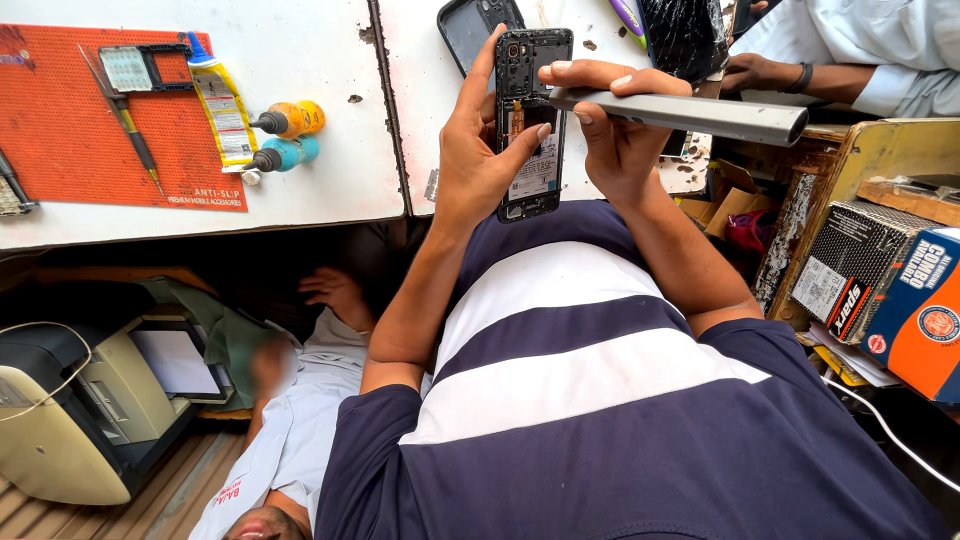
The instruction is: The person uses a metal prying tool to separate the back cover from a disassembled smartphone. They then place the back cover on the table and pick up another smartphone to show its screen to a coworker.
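White tabletop [300, 150], chipped and split by a dark seam, fills the upper half of the head view; the wearer's striped navy shirt fills the lower half.

Left hand [470, 150], at about 12 o'clock in the frame, is closed around an opened smartphone [533, 130] with its back cover off: the thumb crosses the exposed interior and the fingers wrap the left edge. The phone stands upright over the tabletop's near edge, camera end uppermost.

Right hand [610, 130], just to the 3 o'clock side of the phone, is closed around a grey metal bar [690, 115], which runs on toward 3 o'clock; its fingertips touch the phone's upper right edge.

Handling, as a judgement: the phone is light, stiff and thin, with an exposed board and flex cables that look fragile. It is best held by the frame edges, not the interior. The bar looks rigid and smooth.

Outward from the hands: a detached dark back cover [475, 25] lies at 12 o'clock behind the phone. At 10 o'clock an orange anti-slip mat [70, 150] carries a small frame part and tweezers. Beside it are a glue tube [222, 105] and two screwdrivers [285, 135]. At 2 o'clock another person's hand [750, 72] rests near a cracked screen panel [685, 35]. Cardboard boxes [880, 290] sit at 4 o'clock, and a printer [90, 400] at 8 o'clock.
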